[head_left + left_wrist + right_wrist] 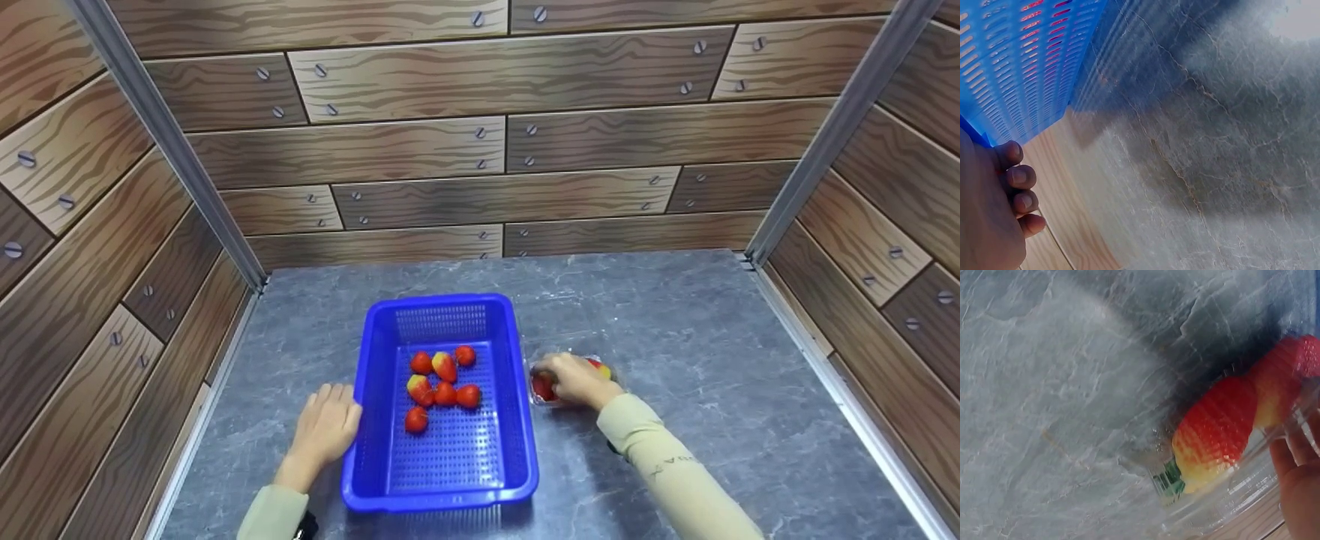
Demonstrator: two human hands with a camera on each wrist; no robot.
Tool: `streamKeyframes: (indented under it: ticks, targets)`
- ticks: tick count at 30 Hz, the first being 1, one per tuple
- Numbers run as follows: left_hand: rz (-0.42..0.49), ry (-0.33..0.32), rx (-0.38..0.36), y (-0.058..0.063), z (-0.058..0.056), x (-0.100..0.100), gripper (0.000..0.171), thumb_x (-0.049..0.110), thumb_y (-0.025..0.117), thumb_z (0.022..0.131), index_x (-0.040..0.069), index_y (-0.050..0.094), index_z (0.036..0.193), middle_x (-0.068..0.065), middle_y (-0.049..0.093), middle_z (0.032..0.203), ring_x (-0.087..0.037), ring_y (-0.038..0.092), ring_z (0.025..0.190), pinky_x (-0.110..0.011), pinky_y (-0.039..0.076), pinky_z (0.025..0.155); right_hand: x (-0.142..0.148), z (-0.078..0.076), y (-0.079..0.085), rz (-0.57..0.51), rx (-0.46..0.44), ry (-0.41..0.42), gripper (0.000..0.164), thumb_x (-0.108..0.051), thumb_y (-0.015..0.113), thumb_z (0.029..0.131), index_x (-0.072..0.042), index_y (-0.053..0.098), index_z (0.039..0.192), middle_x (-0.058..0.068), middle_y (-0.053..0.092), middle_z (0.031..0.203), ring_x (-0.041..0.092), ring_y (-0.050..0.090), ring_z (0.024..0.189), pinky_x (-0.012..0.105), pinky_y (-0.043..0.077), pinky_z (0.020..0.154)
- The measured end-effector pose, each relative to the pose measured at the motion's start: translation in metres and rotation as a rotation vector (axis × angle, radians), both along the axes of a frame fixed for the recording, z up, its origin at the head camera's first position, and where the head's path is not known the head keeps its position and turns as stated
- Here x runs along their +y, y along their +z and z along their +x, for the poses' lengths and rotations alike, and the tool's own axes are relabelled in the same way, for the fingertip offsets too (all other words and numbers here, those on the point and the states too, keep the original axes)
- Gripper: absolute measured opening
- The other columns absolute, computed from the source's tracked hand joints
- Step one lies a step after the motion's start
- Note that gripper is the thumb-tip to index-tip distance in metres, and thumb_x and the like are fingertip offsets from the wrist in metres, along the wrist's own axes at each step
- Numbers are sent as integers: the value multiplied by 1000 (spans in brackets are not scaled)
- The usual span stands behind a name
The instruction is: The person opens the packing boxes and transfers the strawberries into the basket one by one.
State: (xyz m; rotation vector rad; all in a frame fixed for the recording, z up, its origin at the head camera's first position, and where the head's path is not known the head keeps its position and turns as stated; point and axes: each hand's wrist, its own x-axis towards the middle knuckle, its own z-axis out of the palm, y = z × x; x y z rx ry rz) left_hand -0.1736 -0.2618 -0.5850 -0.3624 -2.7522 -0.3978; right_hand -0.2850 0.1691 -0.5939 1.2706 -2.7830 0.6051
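A blue plastic basket (442, 499) with slotted walls holds several red strawberries (445, 394), some yellow at one end. Against its left rim rests my left hand (324, 424), thumb side to the rim; the left wrist view has its fingers loosely bent beside the slotted wall. Right of the basket lies a clear plastic box (559, 405) with strawberries in it. My right hand (574, 379) reaches down into this box, fingertips among the fruit. From the right wrist view, a red and yellow strawberry (1216, 430) with green leaves shows inside. Whether the fingers pinch one I cannot tell.
Grey marbled tabletop (712, 360) surrounds the basket and box. Wood-patterned panels (420, 150) enclose it at the back and both sides, with metal posts (840, 120) in the corners. A clear lid-like sheet (566, 319) extends behind the box.
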Motion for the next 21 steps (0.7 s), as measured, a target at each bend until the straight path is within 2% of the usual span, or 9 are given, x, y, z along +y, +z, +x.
streamKeyframes:
  ticks: [6, 12, 17, 21]
  targets:
    - [-11, -6, 19, 0, 0, 0, 15, 11, 45, 93, 2, 55, 86, -15, 57, 84, -36, 52, 84, -47, 40, 73, -1, 5, -5, -12, -21, -55, 49, 18, 59, 66, -2, 71, 109, 14, 68, 103, 36, 67, 93, 48, 54, 81]
    - [-25, -5, 11, 3, 1, 1, 15, 11, 45, 93, 2, 57, 89, -15, 58, 87, -35, 54, 87, -47, 41, 74, -1, 7, -7, -39, -39, -124, 47, 17, 60, 65, 3, 70, 109, 18, 67, 105, 37, 66, 95, 49, 53, 84]
    - [-26, -4, 11, 2, 0, 0, 15, 11, 46, 94, 1, 57, 90, -16, 59, 88, -37, 55, 89, -49, 42, 76, -1, 7, -8, -30, -55, -233, 42, 13, 66, 65, 3, 68, 105, 15, 65, 98, 34, 65, 88, 48, 53, 78]
    - [-24, -2, 10, 2, -1, -1, 15, 11, 46, 94, 1, 58, 90, -16, 59, 88, -37, 55, 90, -50, 42, 77, -1, 8, -8, -22, -54, -304, 36, 6, 75, 66, 2, 67, 101, 15, 63, 93, 34, 64, 81, 48, 53, 71]
